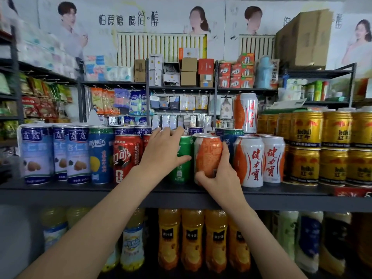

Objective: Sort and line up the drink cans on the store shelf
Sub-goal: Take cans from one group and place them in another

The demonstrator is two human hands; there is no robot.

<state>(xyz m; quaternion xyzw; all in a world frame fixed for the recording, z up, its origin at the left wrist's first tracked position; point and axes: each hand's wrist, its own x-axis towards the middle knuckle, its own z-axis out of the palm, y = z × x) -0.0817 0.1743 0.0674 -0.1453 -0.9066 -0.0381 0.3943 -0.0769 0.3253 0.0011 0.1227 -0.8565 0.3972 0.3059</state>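
Head view, looking forward and down at a dark store shelf [60, 188] crowded with drink cans. Left hand [163, 150] laid over a green can [184, 158] near centre frame, fingers bent round its top and thumb stretched across its front; most of that can hidden behind palm and wrist, label only partly readable. Right hand [216, 176] clasped on an orange can [208, 156] just at 3 o'clock of the green one, thumb under the lower front edge, fingers wrapped up the right side, can's base covered by the hand. Whether the orange can stands on the shelf or sits slightly raised: cannot tell. Touching or nearly touching at 3 o'clock, two white-and-orange cans [261, 160] upright at the shelf front, a third [245, 112] stacked higher behind. Further toward 3 o'clock, gold cans [322, 146] in two tiers, the rightmost cut off by the frame edge. Toward 9 o'clock of the hands, a red cola can [126, 158], partly covered by the left forearm, then a blue-green can [100, 154] and tall blue-and-white cans [56, 152]. Rear rows mostly hidden, only rims and tops visible. At 6 o'clock, below the shelf, orange juice bottles [191, 238], dim and blurred, caps concealed by the shelf board.
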